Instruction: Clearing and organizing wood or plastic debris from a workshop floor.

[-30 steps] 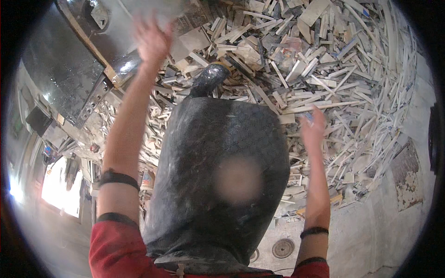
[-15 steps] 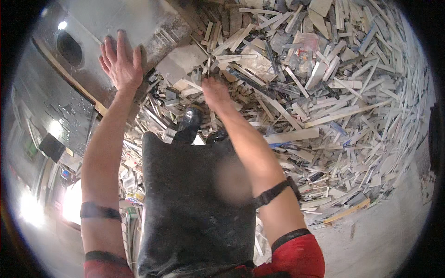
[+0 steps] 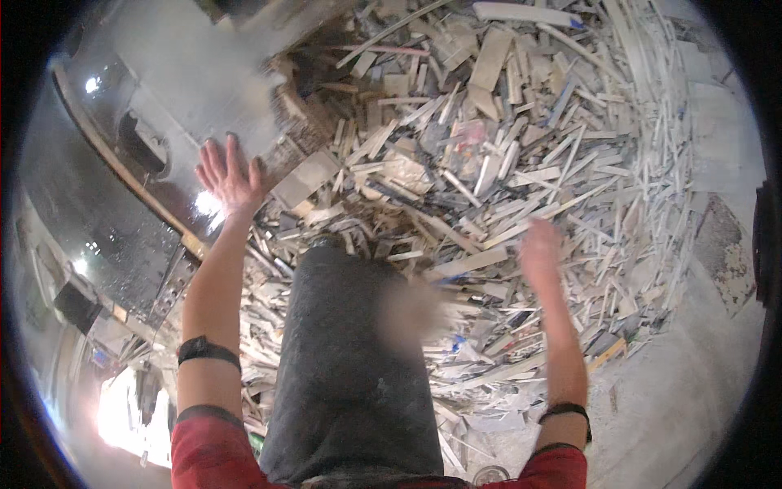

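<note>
Slab point(image 3: 187, 73), grey and glossy, is seen beyond the black apron point(image 3: 350, 383) and to its left, with a dark rounded hole point(image 3: 142, 145) cut into it. Ahead of the apron and to its left, the left hand point(image 3: 230, 183) is held out over the slab's edge, palm down, its fingers spread and nothing gripped (whether the palm is pressed to the surface cannot be told for certain). Ahead of the apron and to its right, the right hand point(image 3: 540, 253) is badly blurred, so whether it is clenched or loose, or whether anything is grasped, cannot be told; it is shown over a heap of broken strips point(image 3: 586, 187), pale and jumbled, by which the ground beyond and right of the apron is covered. Left of the apron, the slab is bordered by a brown rail point(image 3: 122, 175), past which a dark panel point(image 3: 98, 220) is speckled with wet glints. Well right of the apron, grey floor point(image 3: 652, 407) is shown, and near it a flaking panel point(image 3: 725, 253). On either side of the apron, a black armband point(image 3: 208, 350) is worn below a red sleeve point(image 3: 208, 448).
</note>
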`<control>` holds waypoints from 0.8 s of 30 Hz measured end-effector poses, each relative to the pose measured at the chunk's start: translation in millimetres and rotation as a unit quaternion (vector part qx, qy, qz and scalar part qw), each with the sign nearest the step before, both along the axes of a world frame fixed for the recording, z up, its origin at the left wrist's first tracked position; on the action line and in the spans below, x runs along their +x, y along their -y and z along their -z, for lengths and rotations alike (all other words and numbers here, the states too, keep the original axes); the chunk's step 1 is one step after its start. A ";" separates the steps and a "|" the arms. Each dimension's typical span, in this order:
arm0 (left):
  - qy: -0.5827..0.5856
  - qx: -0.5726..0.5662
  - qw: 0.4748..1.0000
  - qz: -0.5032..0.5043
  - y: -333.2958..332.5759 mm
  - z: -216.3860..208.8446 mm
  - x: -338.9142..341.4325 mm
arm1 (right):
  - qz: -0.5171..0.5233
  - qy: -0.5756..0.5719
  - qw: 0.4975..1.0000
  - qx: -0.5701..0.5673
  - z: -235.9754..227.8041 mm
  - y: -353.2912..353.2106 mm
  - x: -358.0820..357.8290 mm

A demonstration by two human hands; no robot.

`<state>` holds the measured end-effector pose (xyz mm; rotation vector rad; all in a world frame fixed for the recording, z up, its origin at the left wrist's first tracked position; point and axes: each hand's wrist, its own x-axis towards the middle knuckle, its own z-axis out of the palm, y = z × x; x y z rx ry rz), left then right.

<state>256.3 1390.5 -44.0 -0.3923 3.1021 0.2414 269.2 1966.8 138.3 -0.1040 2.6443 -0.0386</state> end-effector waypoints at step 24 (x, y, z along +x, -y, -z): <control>0.044 -0.012 0.999 0.000 11.2 -7.9 0.7 | -0.151 -0.013 0.986 0.070 17.8 43.1 -333.9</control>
